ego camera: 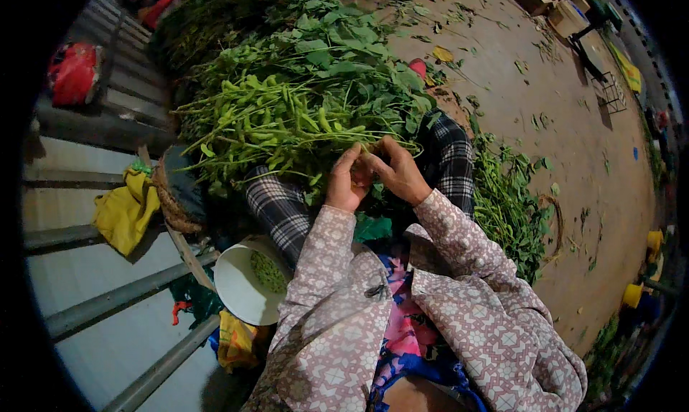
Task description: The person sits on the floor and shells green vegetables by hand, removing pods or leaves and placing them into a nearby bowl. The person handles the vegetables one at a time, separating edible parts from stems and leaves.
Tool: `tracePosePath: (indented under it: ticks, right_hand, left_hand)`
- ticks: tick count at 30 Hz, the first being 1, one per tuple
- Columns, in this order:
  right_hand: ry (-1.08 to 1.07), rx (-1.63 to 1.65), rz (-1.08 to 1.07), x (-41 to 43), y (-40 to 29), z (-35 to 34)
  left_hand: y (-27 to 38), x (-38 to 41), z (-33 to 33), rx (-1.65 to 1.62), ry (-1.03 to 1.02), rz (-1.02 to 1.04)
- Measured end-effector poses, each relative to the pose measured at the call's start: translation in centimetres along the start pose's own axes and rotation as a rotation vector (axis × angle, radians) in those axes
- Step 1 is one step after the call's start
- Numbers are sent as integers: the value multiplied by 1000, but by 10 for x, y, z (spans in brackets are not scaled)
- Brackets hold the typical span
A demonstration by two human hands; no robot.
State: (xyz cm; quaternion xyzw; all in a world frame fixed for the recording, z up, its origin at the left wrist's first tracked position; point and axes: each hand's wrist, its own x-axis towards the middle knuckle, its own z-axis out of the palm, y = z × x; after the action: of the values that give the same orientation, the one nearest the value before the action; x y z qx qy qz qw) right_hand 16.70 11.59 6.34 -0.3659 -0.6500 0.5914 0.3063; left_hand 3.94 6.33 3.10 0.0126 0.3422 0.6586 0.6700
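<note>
Both hands meet above my lap, fingertips close together at the stem ends of a bundle of green soybean stalks (269, 116) hung with plump pods. My left hand (347, 180) pinches at a stem, thumb and fingers drawn in. My right hand (398, 167) grips the stems (371, 140) just beside it, its fingers curled over them. The exact contact between the fingertips is partly hidden. The pods spread leftward from my hands across my knees. Behind them rises a heap of leafy soybean plants (344, 46).
A white bucket (231, 283) with green pods inside stands by my left leg. More stalks (511, 213) lie on the floor at my right. Yellow cloth (129, 210) hangs near the metal-framed wall (124, 288). Loose leaves litter the brown floor (581, 159); boxes (568, 19) stand far right.
</note>
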Motion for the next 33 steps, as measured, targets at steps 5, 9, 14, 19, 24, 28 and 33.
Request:
tracePosePath:
  ticks: [5, 9, 14, 19, 24, 28, 33]
  right_hand:
    - [-128, 52, 68, -3, -9, -7]
    - [-188, 23, 174, 0, -22, -11]
    - [-170, 301, 300, 7, -1, -8]
    - [-171, -18, -126, 9, 9, -11]
    - [-281, 557, 619, 12, -11, -20]
    - [-329, 619, 641, 15, -2, -21]
    - [-299, 412, 486, 12, -14, -17]
  left_hand:
    - [22, 7, 12, 223, -26, 79]
    - [23, 14, 11, 261, 11, 90]
    - [19, 20, 6, 267, 41, 63]
    - [19, 24, 4, 341, 60, 79]
    - [21, 24, 0, 121, -10, 8]
    - [20, 29, -7, -20, -91, -114]
    - [16, 23, 5, 412, -57, 4]
